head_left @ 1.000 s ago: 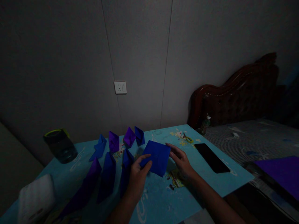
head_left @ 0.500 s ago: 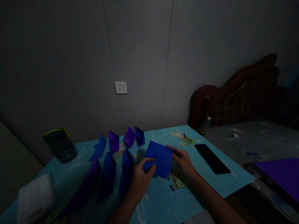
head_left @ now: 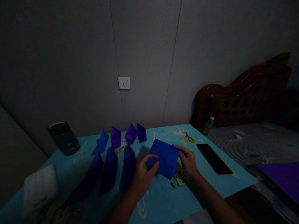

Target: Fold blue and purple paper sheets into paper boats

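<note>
A folded square of dark blue paper (head_left: 166, 156) lies low over the light blue table (head_left: 210, 180), held between both hands. My left hand (head_left: 143, 175) pinches its left corner with thumb and fingers. My right hand (head_left: 188, 161) grips its right edge, fingers curled over it. To the left of the hands stand several folded paper boats in blue and purple (head_left: 112, 161), in two rows.
A black phone (head_left: 213, 158) lies on the table to the right. A dark jar with a yellow-green rim (head_left: 63, 137) stands at the far left, and a white block (head_left: 39, 189) sits at the near left. Purple sheets (head_left: 282, 177) lie on the bed at right.
My right hand has closed from flat beside the paper onto its right edge. The paper has shifted slightly right and toward me, and the view has panned a little.
</note>
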A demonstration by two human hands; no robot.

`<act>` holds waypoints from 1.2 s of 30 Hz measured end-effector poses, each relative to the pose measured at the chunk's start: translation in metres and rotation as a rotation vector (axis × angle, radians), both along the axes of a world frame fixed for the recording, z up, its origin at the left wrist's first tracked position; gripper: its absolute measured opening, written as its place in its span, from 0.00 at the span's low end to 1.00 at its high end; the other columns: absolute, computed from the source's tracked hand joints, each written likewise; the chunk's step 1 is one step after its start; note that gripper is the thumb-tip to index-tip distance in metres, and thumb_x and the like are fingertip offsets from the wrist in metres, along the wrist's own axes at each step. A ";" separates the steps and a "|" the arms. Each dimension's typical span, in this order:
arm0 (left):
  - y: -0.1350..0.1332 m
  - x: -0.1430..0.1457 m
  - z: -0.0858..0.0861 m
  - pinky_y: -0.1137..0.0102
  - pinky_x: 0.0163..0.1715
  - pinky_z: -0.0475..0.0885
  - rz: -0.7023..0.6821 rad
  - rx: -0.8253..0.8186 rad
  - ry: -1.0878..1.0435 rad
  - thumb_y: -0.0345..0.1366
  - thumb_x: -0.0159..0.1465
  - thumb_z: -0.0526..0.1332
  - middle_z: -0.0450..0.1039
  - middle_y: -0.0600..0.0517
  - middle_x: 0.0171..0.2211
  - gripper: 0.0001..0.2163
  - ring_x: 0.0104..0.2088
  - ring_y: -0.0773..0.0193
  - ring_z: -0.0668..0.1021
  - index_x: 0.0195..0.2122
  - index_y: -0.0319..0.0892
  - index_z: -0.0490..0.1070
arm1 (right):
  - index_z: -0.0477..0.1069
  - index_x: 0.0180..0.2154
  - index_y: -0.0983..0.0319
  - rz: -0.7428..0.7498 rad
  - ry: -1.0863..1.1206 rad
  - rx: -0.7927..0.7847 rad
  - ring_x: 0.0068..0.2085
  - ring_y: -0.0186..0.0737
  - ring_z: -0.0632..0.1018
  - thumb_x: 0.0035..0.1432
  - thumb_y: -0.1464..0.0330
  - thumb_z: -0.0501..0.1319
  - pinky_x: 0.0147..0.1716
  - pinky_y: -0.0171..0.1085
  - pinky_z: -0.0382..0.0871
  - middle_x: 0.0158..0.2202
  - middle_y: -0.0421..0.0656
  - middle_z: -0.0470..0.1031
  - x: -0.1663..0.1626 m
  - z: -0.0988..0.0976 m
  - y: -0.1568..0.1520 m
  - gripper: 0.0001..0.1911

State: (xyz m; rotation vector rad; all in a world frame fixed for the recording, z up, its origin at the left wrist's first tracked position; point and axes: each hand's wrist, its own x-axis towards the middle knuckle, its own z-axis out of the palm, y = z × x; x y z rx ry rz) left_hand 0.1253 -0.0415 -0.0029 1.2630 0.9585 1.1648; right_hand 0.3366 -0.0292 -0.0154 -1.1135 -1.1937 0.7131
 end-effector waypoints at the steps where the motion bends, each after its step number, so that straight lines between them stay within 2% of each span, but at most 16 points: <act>1: 0.001 -0.001 -0.001 0.77 0.19 0.60 0.013 0.002 -0.020 0.43 0.57 0.65 0.64 0.59 0.20 0.15 0.19 0.72 0.66 0.41 0.40 0.72 | 0.82 0.41 0.56 0.016 -0.072 0.023 0.40 0.51 0.81 0.56 0.56 0.65 0.43 0.47 0.74 0.39 0.46 0.84 0.002 0.001 -0.001 0.15; 3: 0.003 -0.003 -0.002 0.76 0.23 0.65 0.065 0.010 -0.067 0.43 0.57 0.65 0.68 0.57 0.24 0.15 0.22 0.70 0.70 0.41 0.41 0.70 | 0.81 0.44 0.54 0.074 -0.234 0.081 0.42 0.52 0.81 0.58 0.57 0.63 0.46 0.49 0.73 0.42 0.46 0.83 0.004 0.004 -0.003 0.15; 5: 0.006 -0.005 -0.003 0.74 0.27 0.69 0.123 0.020 -0.097 0.42 0.56 0.66 0.71 0.55 0.28 0.14 0.27 0.67 0.74 0.40 0.42 0.70 | 0.78 0.48 0.52 0.159 -0.357 0.129 0.50 0.53 0.78 0.60 0.59 0.62 0.53 0.52 0.68 0.50 0.45 0.79 0.006 0.007 -0.005 0.15; 7: 0.008 -0.006 -0.004 0.73 0.30 0.70 0.163 0.021 -0.094 0.42 0.55 0.66 0.73 0.54 0.30 0.13 0.30 0.64 0.76 0.39 0.42 0.71 | 0.77 0.50 0.52 0.256 -0.426 0.150 0.56 0.54 0.74 0.60 0.60 0.62 0.58 0.54 0.62 0.57 0.45 0.74 0.006 0.010 -0.005 0.16; 9: 0.009 -0.007 -0.005 0.72 0.31 0.71 0.191 0.013 -0.070 0.42 0.54 0.66 0.74 0.54 0.30 0.13 0.30 0.63 0.76 0.37 0.42 0.72 | 0.77 0.50 0.52 0.331 -0.458 0.142 0.58 0.54 0.72 0.60 0.60 0.62 0.59 0.56 0.61 0.60 0.45 0.71 0.007 0.011 -0.004 0.16; 16: 0.004 -0.004 0.002 0.70 0.35 0.70 0.200 0.123 0.084 0.44 0.61 0.60 0.75 0.52 0.29 0.11 0.33 0.60 0.76 0.32 0.41 0.74 | 0.83 0.37 0.54 0.307 -0.282 0.062 0.50 0.52 0.77 0.57 0.56 0.65 0.49 0.49 0.69 0.50 0.47 0.78 0.004 0.006 0.003 0.11; 20: -0.001 -0.004 0.007 0.66 0.44 0.70 0.190 0.260 0.117 0.45 0.62 0.59 0.78 0.48 0.36 0.12 0.41 0.55 0.78 0.34 0.42 0.77 | 0.81 0.30 0.57 0.255 -0.133 0.002 0.47 0.50 0.77 0.56 0.57 0.67 0.47 0.45 0.69 0.47 0.47 0.79 -0.002 0.007 0.003 0.11; 23: -0.002 -0.003 0.005 0.65 0.45 0.71 0.171 0.288 0.135 0.44 0.62 0.60 0.78 0.47 0.38 0.12 0.42 0.54 0.78 0.36 0.42 0.78 | 0.78 0.27 0.60 0.229 -0.048 -0.025 0.44 0.48 0.77 0.54 0.57 0.68 0.43 0.43 0.70 0.44 0.47 0.79 -0.006 0.008 0.003 0.13; 26: 0.000 -0.001 0.000 0.66 0.42 0.72 0.150 0.226 0.154 0.43 0.64 0.59 0.79 0.48 0.35 0.11 0.39 0.55 0.79 0.37 0.42 0.77 | 0.77 0.31 0.59 0.170 0.053 -0.063 0.39 0.46 0.77 0.49 0.58 0.71 0.39 0.40 0.71 0.39 0.46 0.80 -0.010 0.006 0.005 0.13; 30: 0.002 -0.001 -0.005 0.65 0.48 0.71 0.161 0.179 0.089 0.40 0.64 0.59 0.77 0.46 0.45 0.16 0.47 0.55 0.78 0.52 0.44 0.72 | 0.74 0.40 0.57 0.143 0.237 -0.077 0.33 0.40 0.77 0.43 0.62 0.75 0.33 0.37 0.71 0.33 0.41 0.79 -0.011 0.000 0.009 0.21; 32: 0.002 -0.002 -0.006 0.64 0.50 0.69 0.143 0.190 0.090 0.40 0.64 0.58 0.76 0.46 0.49 0.18 0.50 0.55 0.76 0.55 0.46 0.69 | 0.74 0.46 0.57 0.190 0.247 -0.099 0.31 0.38 0.77 0.43 0.62 0.75 0.32 0.36 0.70 0.32 0.40 0.78 -0.009 -0.002 0.010 0.26; 34: 0.001 -0.003 -0.005 0.63 0.52 0.68 0.128 0.216 0.116 0.40 0.65 0.57 0.75 0.46 0.51 0.17 0.52 0.55 0.75 0.55 0.46 0.70 | 0.74 0.50 0.58 0.267 0.209 -0.163 0.31 0.38 0.77 0.45 0.61 0.75 0.32 0.36 0.70 0.32 0.40 0.79 -0.005 -0.002 0.011 0.29; 36: 0.000 -0.004 -0.003 0.62 0.51 0.68 0.145 0.233 0.148 0.39 0.65 0.57 0.75 0.46 0.50 0.16 0.51 0.55 0.76 0.54 0.46 0.70 | 0.76 0.49 0.60 0.347 0.126 -0.236 0.33 0.41 0.78 0.48 0.59 0.73 0.36 0.39 0.70 0.34 0.42 0.80 -0.003 -0.001 0.011 0.26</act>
